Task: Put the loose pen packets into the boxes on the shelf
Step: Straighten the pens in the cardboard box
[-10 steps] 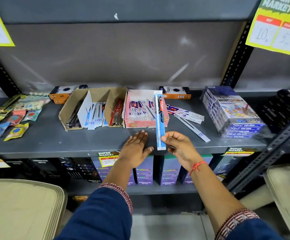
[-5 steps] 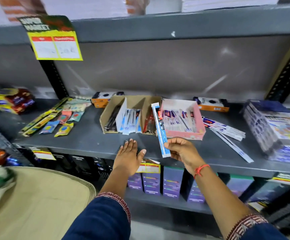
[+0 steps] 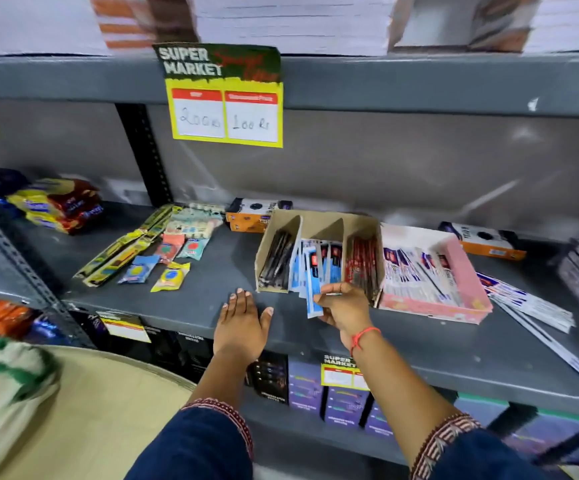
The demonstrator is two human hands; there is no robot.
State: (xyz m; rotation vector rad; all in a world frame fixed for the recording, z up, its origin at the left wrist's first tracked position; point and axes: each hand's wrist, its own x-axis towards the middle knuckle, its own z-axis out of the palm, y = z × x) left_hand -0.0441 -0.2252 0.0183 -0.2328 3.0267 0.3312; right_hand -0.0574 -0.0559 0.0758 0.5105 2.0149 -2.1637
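Right hand: the right hand (image 3: 345,308) pinched the lower end of a long, flat blue-and-white plastic pen packet (image 3: 312,289), thumb and fingers curled round it.
Packet position: the packet's upper part lay in the middle compartment of the brown cardboard 3-compartment box (image 3: 319,251), among other blue packets; its lower end stuck out past the box's open front, over the grey metal shelf (image 3: 211,289).
Left hand: the left hand (image 3: 243,323) rested flat on the shelf just in front of the box, fingers straight and close together, holding nothing.
Neighbouring box: a pink cardboard tray (image 3: 433,271) of white-and-purple packets sat touching the brown box on its right.
Still loose: a pile of white-and-blue pen packets (image 3: 527,303) lay on the shelf to the right of the pink tray, so the task looked far from done.
Risk 1: released now, the packet would probably slide back out, because the box front was open and the packet overhung it.
Risk 2: a hard push might shove the light box backward, since the left hand was not bracing it.
Risk 3: the neighbouring blue packets, already fanned out at the front, could be dragged out by the hand on its way back.
Unclear: motion blur hid how deep the packet sat.
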